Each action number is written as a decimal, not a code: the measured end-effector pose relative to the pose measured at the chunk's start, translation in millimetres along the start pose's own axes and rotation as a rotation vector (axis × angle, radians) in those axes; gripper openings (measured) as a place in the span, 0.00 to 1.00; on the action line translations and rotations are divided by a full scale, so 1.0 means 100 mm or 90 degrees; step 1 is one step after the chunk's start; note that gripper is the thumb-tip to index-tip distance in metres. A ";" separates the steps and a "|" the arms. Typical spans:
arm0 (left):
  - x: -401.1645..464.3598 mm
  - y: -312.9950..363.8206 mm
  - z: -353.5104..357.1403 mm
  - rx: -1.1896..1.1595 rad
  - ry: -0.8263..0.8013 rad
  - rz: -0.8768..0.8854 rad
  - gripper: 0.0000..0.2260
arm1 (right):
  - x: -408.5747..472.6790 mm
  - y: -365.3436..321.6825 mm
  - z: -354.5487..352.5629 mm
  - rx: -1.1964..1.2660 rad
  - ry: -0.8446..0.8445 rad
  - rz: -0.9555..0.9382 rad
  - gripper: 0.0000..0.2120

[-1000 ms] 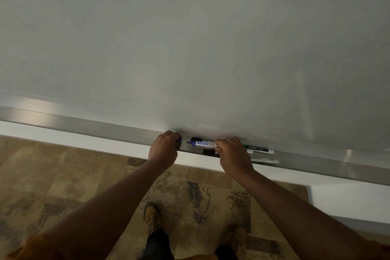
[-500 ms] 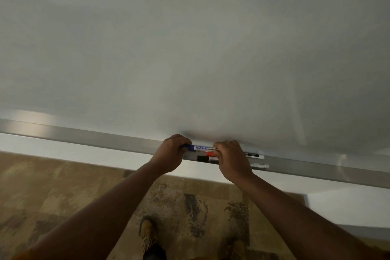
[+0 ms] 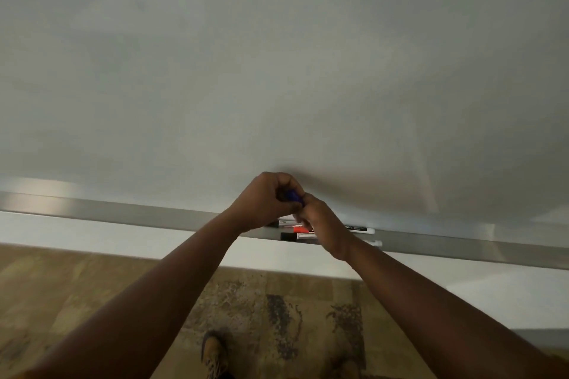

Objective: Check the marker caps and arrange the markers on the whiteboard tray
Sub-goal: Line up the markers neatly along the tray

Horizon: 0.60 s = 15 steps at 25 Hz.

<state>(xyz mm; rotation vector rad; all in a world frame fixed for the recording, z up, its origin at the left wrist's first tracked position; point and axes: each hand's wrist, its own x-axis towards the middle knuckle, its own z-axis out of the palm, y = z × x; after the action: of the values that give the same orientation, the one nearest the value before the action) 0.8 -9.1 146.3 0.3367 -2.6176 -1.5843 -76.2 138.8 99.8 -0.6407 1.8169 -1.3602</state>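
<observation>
A blue marker (image 3: 294, 196) is held just above the metal whiteboard tray (image 3: 154, 215), its blue cap showing between my fists. My left hand (image 3: 266, 200) is closed around the cap end. My right hand (image 3: 323, 224) grips the rest of the marker, whose barrel is hidden. Below them on the tray lie a red-capped marker (image 3: 298, 229), a black-capped marker (image 3: 292, 236), and a marker with a black label (image 3: 358, 228). The white end of another marker (image 3: 376, 243) pokes out to the right of my wrist.
The large whiteboard (image 3: 277, 71) fills the upper view. Below the tray run a white wall strip (image 3: 92, 234) and patterned brown carpet (image 3: 92, 286). My shoes (image 3: 214, 354) stand close to the wall.
Both hands have lifted the blue marker off the tray and come together around it. The red and black-capped markers underneath now show.
</observation>
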 end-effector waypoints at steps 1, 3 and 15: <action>0.01 0.04 -0.01 0.001 0.000 0.012 0.09 | -0.01 -0.08 0.00 0.061 -0.012 0.010 0.10; 0.01 0.11 -0.02 -0.004 -0.010 0.031 0.09 | -0.04 -0.22 -0.01 0.104 -0.022 0.015 0.22; 0.06 0.22 -0.04 -0.007 -0.038 0.026 0.12 | -0.03 -0.33 0.05 -0.102 0.131 -0.015 0.25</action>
<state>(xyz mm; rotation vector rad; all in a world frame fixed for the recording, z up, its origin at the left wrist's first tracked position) -8.1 -4.1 167.7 0.2372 -2.6399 -1.6204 -71.6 127.9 131.7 -0.6264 2.1056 -1.3459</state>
